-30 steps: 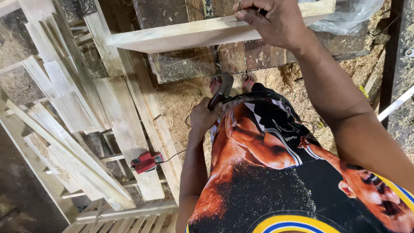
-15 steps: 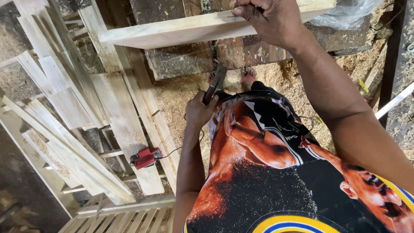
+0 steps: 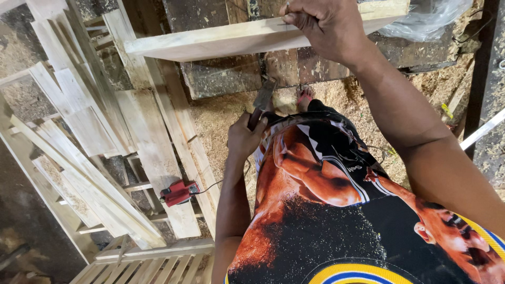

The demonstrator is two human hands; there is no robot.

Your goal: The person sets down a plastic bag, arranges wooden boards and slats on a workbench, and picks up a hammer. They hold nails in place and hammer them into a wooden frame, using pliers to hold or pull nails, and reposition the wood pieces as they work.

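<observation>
Overhead, the scene by its parts:
Right hand (image 3: pixel 329 29): closed over the top edge of a pale wooden plank (image 3: pixel 236 39), fingers curled around it, pinning it down.
Plank: lies lengthwise across a dark, worn counter (image 3: pixel 221 79), its left end jutting past the counter's edge.
Left hand (image 3: pixel 244 139): wrapped around the handle of a hammer (image 3: pixel 261 100), held low beside the hip, below the plank.
Hammer: head pointing up toward the counter's underside, apart from the plank.
Floor (image 3: pixel 226 115): covered in sawdust; toes show just under the counter.
Left side: loose planks (image 3: pixel 89 121) stacked at angles, with a small red power tool (image 3: pixel 179 192) and its cord lying among them.
Bottom left: a slatted wooden frame (image 3: pixel 152 260).
</observation>
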